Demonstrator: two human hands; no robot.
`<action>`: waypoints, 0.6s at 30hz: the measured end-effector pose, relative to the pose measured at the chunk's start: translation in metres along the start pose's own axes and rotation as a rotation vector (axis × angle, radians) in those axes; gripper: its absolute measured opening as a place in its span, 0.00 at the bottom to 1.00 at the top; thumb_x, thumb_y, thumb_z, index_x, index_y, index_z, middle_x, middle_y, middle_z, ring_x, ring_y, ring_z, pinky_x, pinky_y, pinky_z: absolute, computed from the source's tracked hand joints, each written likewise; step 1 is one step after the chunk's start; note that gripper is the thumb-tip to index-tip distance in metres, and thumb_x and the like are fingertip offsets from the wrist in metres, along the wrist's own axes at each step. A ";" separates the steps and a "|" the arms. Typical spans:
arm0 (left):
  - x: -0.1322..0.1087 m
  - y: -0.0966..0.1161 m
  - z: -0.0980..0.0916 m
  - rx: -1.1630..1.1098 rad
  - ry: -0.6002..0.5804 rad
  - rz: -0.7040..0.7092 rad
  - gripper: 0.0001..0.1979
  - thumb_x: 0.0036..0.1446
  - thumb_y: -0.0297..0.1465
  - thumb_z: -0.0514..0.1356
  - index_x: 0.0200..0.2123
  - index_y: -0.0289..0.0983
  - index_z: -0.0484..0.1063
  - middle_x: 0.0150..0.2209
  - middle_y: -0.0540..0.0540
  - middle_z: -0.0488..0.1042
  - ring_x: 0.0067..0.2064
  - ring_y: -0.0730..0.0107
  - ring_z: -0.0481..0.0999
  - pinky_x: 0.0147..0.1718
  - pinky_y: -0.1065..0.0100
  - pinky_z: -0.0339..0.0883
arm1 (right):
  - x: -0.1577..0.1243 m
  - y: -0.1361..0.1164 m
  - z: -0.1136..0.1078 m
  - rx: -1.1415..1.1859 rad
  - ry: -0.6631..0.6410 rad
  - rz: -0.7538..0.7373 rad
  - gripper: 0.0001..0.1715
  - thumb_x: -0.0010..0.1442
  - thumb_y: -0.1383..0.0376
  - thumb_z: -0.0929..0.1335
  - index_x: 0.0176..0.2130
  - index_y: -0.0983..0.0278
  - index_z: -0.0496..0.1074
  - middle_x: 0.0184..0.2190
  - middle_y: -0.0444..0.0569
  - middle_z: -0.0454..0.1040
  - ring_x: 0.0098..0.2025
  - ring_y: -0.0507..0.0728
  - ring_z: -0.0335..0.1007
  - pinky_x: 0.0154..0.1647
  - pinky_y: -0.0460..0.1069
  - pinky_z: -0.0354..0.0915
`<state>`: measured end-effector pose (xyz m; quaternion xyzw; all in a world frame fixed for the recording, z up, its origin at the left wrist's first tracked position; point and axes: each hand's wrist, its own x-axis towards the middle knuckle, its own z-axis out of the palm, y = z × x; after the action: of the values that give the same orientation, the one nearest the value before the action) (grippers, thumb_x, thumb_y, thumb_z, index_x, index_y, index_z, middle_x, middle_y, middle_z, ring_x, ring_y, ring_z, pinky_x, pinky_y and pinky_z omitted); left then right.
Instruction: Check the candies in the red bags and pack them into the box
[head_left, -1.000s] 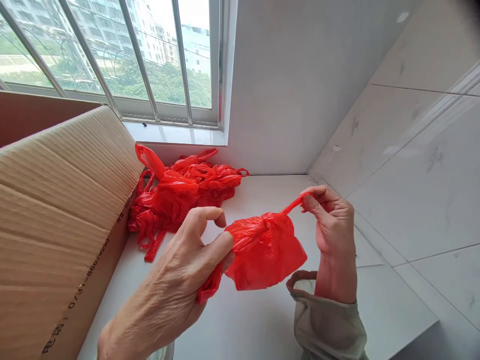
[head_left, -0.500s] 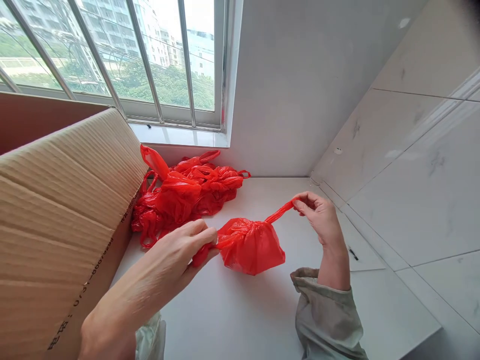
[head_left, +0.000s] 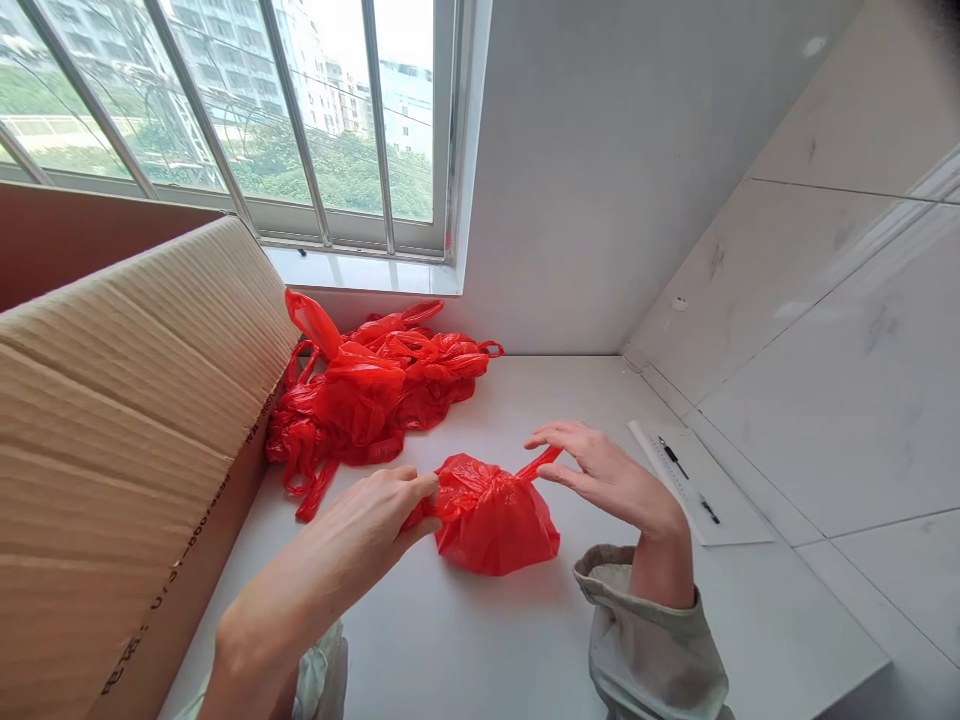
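Note:
A red plastic bag (head_left: 499,520), bunched and gathered at its top, sits on the white tabletop between my hands. My left hand (head_left: 386,510) is closed on its left handle, which is mostly hidden behind the fingers. On the other side, the right handle sticks up from the gathered neck towards my right hand (head_left: 600,470). That hand has its thumb and fingers spread apart around the handle's end, without pinching it. What is inside the bag cannot be seen.
A heap of red plastic bags (head_left: 382,385) lies at the back left against the wall. Left of it stands a large open cardboard box (head_left: 142,400). Paper (head_left: 735,525) with a black pen (head_left: 673,457) and another small black item rests on the right. A barred window is behind.
My right hand has moved left and down, and its pinch on the handle has opened. The bag has come slightly lower, while my left hand keeps its grip.

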<state>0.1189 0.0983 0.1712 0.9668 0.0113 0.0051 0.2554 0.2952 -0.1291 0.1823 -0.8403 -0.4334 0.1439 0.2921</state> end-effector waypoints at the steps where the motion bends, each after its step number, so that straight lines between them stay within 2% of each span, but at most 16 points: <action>1: 0.000 0.000 0.000 -0.009 0.003 0.001 0.13 0.65 0.33 0.51 0.27 0.39 0.58 0.29 0.52 0.64 0.29 0.70 0.63 0.28 0.67 0.53 | 0.000 -0.001 0.002 0.015 -0.038 -0.003 0.17 0.61 0.63 0.65 0.49 0.54 0.74 0.51 0.46 0.74 0.58 0.59 0.63 0.54 0.55 0.62; 3: 0.000 0.000 -0.001 -0.015 0.002 0.002 0.14 0.65 0.34 0.52 0.26 0.39 0.59 0.28 0.52 0.63 0.28 0.70 0.62 0.27 0.67 0.52 | 0.001 0.000 0.004 0.014 -0.069 0.043 0.17 0.59 0.66 0.64 0.46 0.54 0.75 0.48 0.46 0.76 0.56 0.60 0.65 0.51 0.55 0.63; 5: -0.001 0.002 -0.002 -0.006 -0.011 -0.015 0.15 0.66 0.35 0.52 0.25 0.38 0.58 0.26 0.52 0.62 0.28 0.70 0.61 0.26 0.67 0.50 | 0.002 0.002 0.005 -0.005 -0.101 0.106 0.14 0.58 0.68 0.63 0.38 0.57 0.77 0.39 0.47 0.78 0.47 0.60 0.69 0.43 0.53 0.64; 7: -0.002 0.003 -0.003 0.013 -0.028 -0.042 0.16 0.66 0.34 0.51 0.25 0.38 0.56 0.26 0.52 0.61 0.29 0.69 0.62 0.27 0.67 0.49 | 0.005 0.004 0.003 -0.007 -0.145 0.132 0.14 0.57 0.69 0.61 0.29 0.60 0.74 0.31 0.46 0.76 0.38 0.57 0.71 0.36 0.50 0.61; 9: -0.003 0.005 -0.004 0.021 -0.040 -0.061 0.15 0.66 0.32 0.51 0.25 0.38 0.55 0.26 0.52 0.61 0.30 0.69 0.62 0.28 0.67 0.49 | 0.008 0.007 0.002 0.005 -0.166 0.123 0.13 0.56 0.70 0.60 0.27 0.61 0.72 0.28 0.45 0.74 0.36 0.56 0.71 0.34 0.49 0.60; 13: -0.003 0.010 -0.006 -0.007 -0.018 -0.028 0.16 0.64 0.27 0.52 0.22 0.37 0.56 0.24 0.52 0.61 0.28 0.70 0.60 0.27 0.67 0.48 | 0.009 0.022 0.006 0.025 -0.139 0.098 0.12 0.57 0.67 0.61 0.28 0.60 0.71 0.29 0.45 0.76 0.35 0.57 0.72 0.33 0.49 0.61; 16: -0.006 0.018 0.000 -0.059 -0.001 -0.002 0.19 0.61 0.23 0.56 0.18 0.36 0.55 0.19 0.53 0.58 0.23 0.73 0.56 0.24 0.67 0.47 | 0.007 0.038 0.012 0.046 -0.114 0.027 0.12 0.58 0.63 0.63 0.25 0.59 0.71 0.26 0.45 0.76 0.31 0.57 0.73 0.29 0.49 0.64; 17: -0.007 0.019 0.004 -0.090 -0.002 0.005 0.20 0.59 0.23 0.58 0.17 0.36 0.56 0.17 0.54 0.58 0.22 0.74 0.56 0.24 0.67 0.48 | 0.008 0.042 0.014 0.061 -0.072 -0.033 0.12 0.57 0.60 0.65 0.23 0.59 0.71 0.24 0.45 0.76 0.28 0.58 0.72 0.26 0.49 0.64; 18: -0.008 0.019 0.009 -0.104 -0.001 0.002 0.21 0.58 0.23 0.60 0.15 0.36 0.57 0.16 0.54 0.59 0.21 0.74 0.57 0.23 0.68 0.49 | 0.012 0.045 0.016 0.083 0.028 -0.105 0.14 0.55 0.58 0.68 0.20 0.59 0.71 0.21 0.46 0.75 0.25 0.58 0.71 0.23 0.49 0.64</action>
<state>0.1116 0.0773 0.1730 0.9522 0.0101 0.0052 0.3051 0.3231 -0.1340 0.1426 -0.8054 -0.4664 0.1345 0.3400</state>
